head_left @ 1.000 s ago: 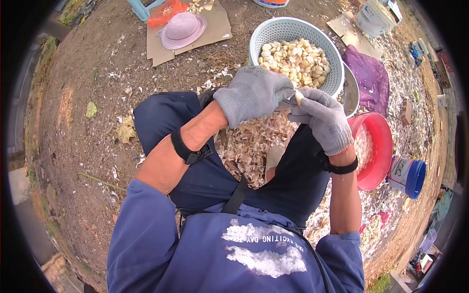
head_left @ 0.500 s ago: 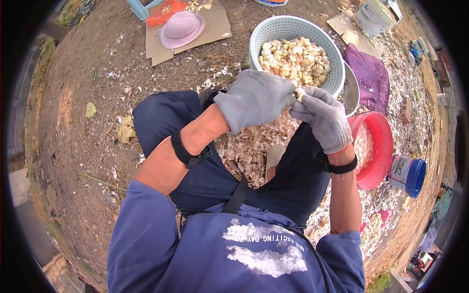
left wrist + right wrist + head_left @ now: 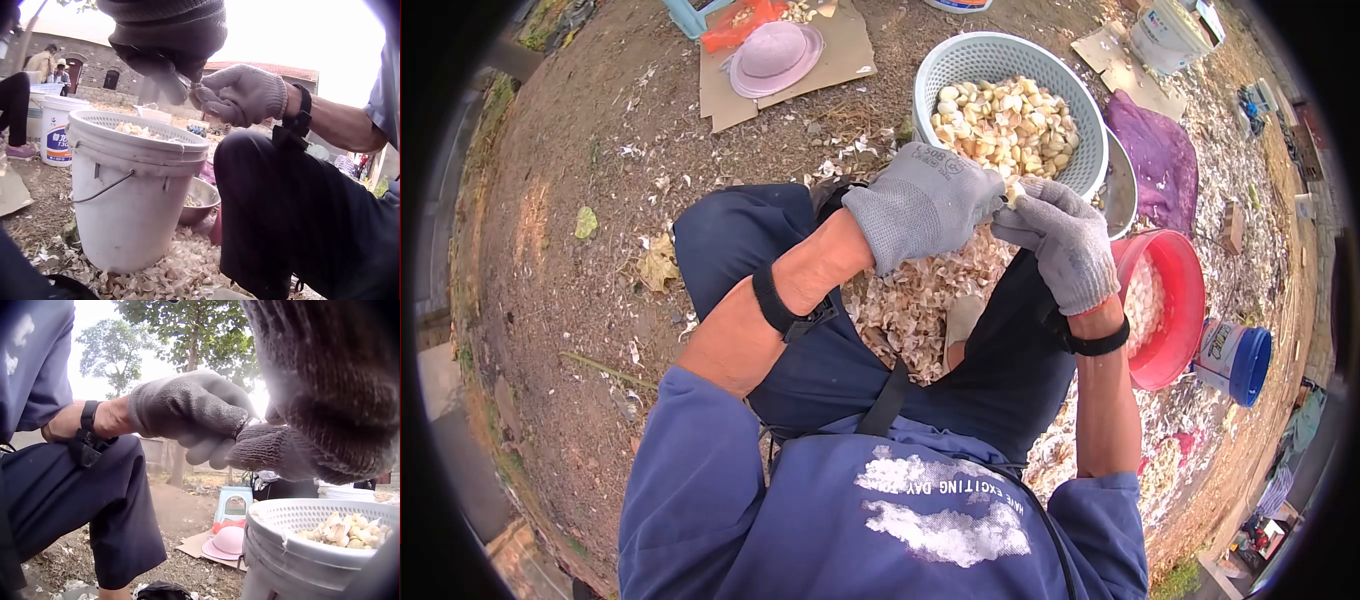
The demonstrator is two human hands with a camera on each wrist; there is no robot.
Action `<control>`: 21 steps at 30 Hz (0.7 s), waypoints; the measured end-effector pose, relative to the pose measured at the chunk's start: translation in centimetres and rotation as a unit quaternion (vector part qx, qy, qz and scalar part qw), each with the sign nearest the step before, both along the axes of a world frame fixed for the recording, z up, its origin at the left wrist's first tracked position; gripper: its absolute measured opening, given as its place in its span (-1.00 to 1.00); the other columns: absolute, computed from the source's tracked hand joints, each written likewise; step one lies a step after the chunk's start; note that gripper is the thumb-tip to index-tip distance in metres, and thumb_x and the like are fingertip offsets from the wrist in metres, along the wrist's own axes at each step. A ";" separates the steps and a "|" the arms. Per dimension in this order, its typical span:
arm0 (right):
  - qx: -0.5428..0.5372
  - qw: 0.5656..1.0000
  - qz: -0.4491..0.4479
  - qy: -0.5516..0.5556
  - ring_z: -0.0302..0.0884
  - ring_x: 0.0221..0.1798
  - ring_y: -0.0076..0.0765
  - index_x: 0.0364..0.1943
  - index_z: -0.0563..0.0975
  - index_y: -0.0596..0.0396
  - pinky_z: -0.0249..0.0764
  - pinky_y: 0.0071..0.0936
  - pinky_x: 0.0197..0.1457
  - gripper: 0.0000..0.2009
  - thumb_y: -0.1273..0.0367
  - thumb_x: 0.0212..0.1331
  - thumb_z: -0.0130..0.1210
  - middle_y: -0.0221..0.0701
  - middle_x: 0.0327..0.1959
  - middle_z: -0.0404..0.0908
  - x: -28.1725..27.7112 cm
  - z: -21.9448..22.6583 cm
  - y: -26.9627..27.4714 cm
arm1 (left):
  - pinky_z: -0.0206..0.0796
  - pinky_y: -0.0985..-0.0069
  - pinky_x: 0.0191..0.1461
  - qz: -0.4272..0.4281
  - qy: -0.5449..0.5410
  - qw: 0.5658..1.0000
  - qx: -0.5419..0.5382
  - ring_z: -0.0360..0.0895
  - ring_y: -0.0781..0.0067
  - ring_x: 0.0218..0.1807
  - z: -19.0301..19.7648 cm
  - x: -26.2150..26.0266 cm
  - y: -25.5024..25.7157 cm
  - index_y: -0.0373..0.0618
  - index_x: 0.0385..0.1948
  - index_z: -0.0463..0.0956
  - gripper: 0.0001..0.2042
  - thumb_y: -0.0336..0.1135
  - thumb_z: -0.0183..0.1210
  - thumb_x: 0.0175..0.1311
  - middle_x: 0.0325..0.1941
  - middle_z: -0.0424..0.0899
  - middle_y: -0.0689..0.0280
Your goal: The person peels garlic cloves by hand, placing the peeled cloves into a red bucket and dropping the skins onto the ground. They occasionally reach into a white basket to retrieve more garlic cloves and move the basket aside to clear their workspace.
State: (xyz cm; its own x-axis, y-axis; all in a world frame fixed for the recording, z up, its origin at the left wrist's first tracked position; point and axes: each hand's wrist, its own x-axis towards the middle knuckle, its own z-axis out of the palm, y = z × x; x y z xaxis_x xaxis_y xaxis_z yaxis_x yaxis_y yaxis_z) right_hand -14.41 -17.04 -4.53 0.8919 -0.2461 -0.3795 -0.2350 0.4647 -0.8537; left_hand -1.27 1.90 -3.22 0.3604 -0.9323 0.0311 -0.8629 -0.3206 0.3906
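My gloved left hand (image 3: 925,200) curls its fingers round a thin, shiny, blade-like piece (image 3: 183,80), mostly hidden by the glove. Against it, my gloved right hand (image 3: 1060,240) pinches a pale garlic clove (image 3: 1014,192) between thumb and fingertips. The two hands meet over my lap, fingertips close together. Just beyond them stands a light grey colander (image 3: 923,90) heaped with garlic cloves (image 3: 1010,125). In the left wrist view it sits on top of a white bucket (image 3: 125,212). Below the hands, garlic skins (image 3: 920,300) cover the ground between my legs.
A red bucket (image 3: 1185,310) holding pale cloves stands beside my right knee, with a blue-and-white tub (image 3: 1250,365) next to it. A metal bowl (image 3: 1120,185) sits behind the colander. A pink hat (image 3: 775,60) lies on cardboard (image 3: 840,70). People (image 3: 42,62) sit further off.
The fingertips of both hands have closed in around the clove, which shows less than before. Left hand has turned slightly at the wrist; the arms otherwise stay in place.
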 end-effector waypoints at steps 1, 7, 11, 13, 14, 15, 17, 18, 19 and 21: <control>-0.001 1.000 0.000 -0.001 0.84 -0.08 -0.15 0.01 0.59 0.32 0.77 -0.27 0.10 -0.80 0.48 0.41 0.22 -0.20 -0.11 0.77 0.0 0.1 0.0 | 0.58 0.11 -0.06 -0.004 -0.003 1.000 0.006 0.78 0.07 -0.12 0.1 0.0 0.0 -0.01 0.02 0.65 -0.76 -0.19 0.21 0.41 -0.20 0.78 0.19; 0.031 0.999 -0.004 -0.026 0.83 -0.06 -0.15 0.01 0.60 0.31 0.77 -0.23 0.15 -0.81 0.49 0.41 0.22 -0.21 -0.09 0.77 -0.2 0.3 0.2 | 0.58 0.10 -0.03 0.027 0.002 0.999 -0.028 0.77 0.03 -0.11 0.0 0.1 -0.1 0.00 0.03 0.66 -0.75 -0.23 0.22 0.38 -0.18 0.79 0.16; 0.033 0.999 0.004 -0.036 0.82 -0.07 -0.20 -0.01 0.62 0.31 0.77 -0.22 0.16 -0.81 0.48 0.40 0.23 -0.23 -0.09 0.77 -0.4 0.3 0.1 | 0.58 0.10 -0.01 0.057 0.011 0.996 -0.070 0.76 0.00 -0.09 -0.7 0.3 -0.2 0.01 0.00 0.68 -0.77 -0.21 0.22 0.41 -0.19 0.80 0.14; 0.034 0.999 0.005 -0.036 0.82 -0.07 -0.22 -0.01 0.62 0.31 0.77 -0.23 0.16 -0.81 0.48 0.40 0.24 -0.23 -0.09 0.77 -0.6 0.4 0.1 | 0.57 0.10 0.00 0.092 0.018 0.994 -0.063 0.76 -0.02 -0.09 -0.9 0.6 -0.3 0.03 -0.03 0.71 -0.79 -0.18 0.21 0.44 -0.19 0.80 0.13; 0.035 0.999 0.012 -0.040 0.82 -0.08 -0.23 -0.01 0.62 0.31 0.77 -0.23 0.16 -0.81 0.48 0.39 0.25 -0.23 -0.09 0.77 -0.7 0.3 0.0 | 0.57 0.10 0.00 0.093 0.018 0.994 -0.063 0.76 -0.02 -0.09 -1.0 0.8 -0.4 0.03 -0.03 0.71 -0.79 -0.18 0.21 0.44 -0.19 0.80 0.13; 0.035 0.998 0.019 -0.044 0.82 -0.08 -0.24 -0.01 0.63 0.31 0.77 -0.22 0.16 -0.80 0.48 0.39 0.25 -0.24 -0.08 0.77 -0.7 0.2 0.0 | 0.57 0.10 0.01 0.097 0.023 0.993 -0.061 0.76 -0.02 -0.09 -1.0 0.9 -0.4 0.04 -0.03 0.72 -0.79 -0.17 0.21 0.45 -0.18 0.81 0.14; 0.029 0.998 0.025 -0.042 0.82 -0.08 -0.25 0.01 0.63 0.32 0.76 -0.22 0.16 -0.78 0.47 0.39 0.25 -0.24 -0.06 0.77 -0.8 0.6 0.0 | 0.57 0.11 0.02 0.099 0.028 0.993 -0.060 0.76 -0.01 -0.09 -1.1 0.9 -0.3 0.05 -0.02 0.73 -0.78 -0.16 0.20 0.46 -0.17 0.82 0.15; 0.022 0.999 0.031 -0.039 0.81 -0.07 -0.26 0.03 0.63 0.33 0.76 -0.22 0.16 -0.76 0.46 0.39 0.26 -0.23 -0.05 0.76 -0.8 0.7 0.0 | 0.58 0.12 0.03 0.099 0.036 0.993 -0.048 0.77 0.00 -0.08 -0.9 0.9 -0.2 0.06 0.00 0.73 -0.77 -0.16 0.21 0.46 -0.16 0.82 0.16; 0.021 0.999 0.031 -0.039 0.81 -0.07 -0.26 0.03 0.63 0.33 0.76 -0.22 0.16 -0.76 0.46 0.39 0.26 -0.23 -0.05 0.76 -0.8 0.7 -0.1 | 0.59 0.13 0.04 0.097 0.044 0.994 -0.037 0.77 0.01 -0.07 -0.7 0.9 -0.2 0.07 0.01 0.74 -0.77 -0.16 0.22 0.46 -0.15 0.83 0.17; 0.027 0.998 0.025 -0.051 0.80 -0.03 -0.25 0.10 0.62 0.36 0.76 -0.22 0.16 -0.71 0.45 0.39 0.26 -0.20 0.01 0.76 -0.9 0.5 -0.1 | 0.61 0.18 0.02 0.080 0.061 0.994 -0.053 0.79 0.08 -0.12 -0.6 0.9 0.0 0.05 0.03 0.74 -0.76 -0.16 0.23 0.45 -0.16 0.84 0.17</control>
State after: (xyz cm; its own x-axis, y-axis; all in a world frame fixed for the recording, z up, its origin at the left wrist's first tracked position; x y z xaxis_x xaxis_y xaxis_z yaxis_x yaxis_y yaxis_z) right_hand -15.33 -17.19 -4.01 0.9374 -0.1821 -0.2968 -0.1713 0.5008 -0.8484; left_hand -0.33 1.89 -3.84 0.5116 -0.8561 0.0732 -0.7485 -0.4022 0.5273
